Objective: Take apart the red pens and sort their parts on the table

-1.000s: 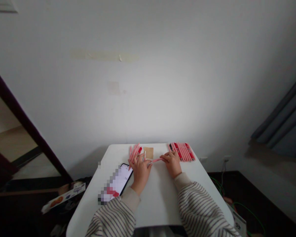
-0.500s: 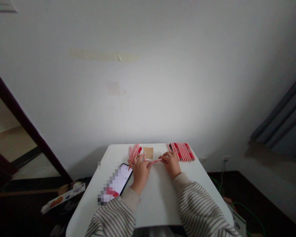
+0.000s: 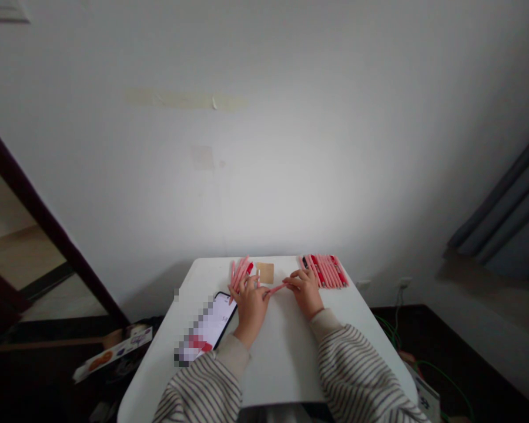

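Observation:
Between my two hands a slim pink pen (image 3: pixel 277 288) is held almost level above the white table. My left hand (image 3: pixel 252 301) pinches its left end, and my right hand (image 3: pixel 305 289) has its fingertips closed on the right end. Just beyond my left fingers lies a loose bunch of pink pens (image 3: pixel 240 271), partly covered by that hand. A small tan paper square (image 3: pixel 265 272) rests behind the held pen. Past my right hand, a row of pink and red pens (image 3: pixel 328 270) lies side by side.
A phone (image 3: pixel 216 322) with a lit screen lies left of my left hand, partly pixelated. The white table (image 3: pixel 286 364) stands against a pale wall (image 3: pixel 264 194). Green cables (image 3: pixel 445 376) and a box sit on the floor to the right.
Both hands stay in nearly the same place. The right fingertips have shifted very slightly left along the pen.

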### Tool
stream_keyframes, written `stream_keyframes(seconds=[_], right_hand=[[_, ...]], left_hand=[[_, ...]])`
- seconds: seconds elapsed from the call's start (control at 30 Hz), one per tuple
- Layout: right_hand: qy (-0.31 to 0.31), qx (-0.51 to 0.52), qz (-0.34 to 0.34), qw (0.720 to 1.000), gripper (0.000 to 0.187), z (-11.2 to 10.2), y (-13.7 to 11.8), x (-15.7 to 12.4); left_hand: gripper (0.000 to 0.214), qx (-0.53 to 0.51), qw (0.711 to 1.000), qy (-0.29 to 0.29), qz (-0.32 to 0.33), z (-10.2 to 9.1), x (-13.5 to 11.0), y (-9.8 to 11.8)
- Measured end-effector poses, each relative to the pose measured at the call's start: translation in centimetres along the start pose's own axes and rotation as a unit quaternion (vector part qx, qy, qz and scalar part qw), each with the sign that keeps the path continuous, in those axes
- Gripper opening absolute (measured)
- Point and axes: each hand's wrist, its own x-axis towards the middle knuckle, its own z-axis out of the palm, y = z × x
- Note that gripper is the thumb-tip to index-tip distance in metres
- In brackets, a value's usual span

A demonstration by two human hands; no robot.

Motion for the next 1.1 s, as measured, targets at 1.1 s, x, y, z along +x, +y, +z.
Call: stream_keyframes(seconds=[1.1], right_hand=[[0.076,0.032,0.057,0.995,0.018,0.1,1.4,0.2]], left_hand=[[0.019,0.013,0.999,0.044,-0.019,-0.2,0.0,0.0]])
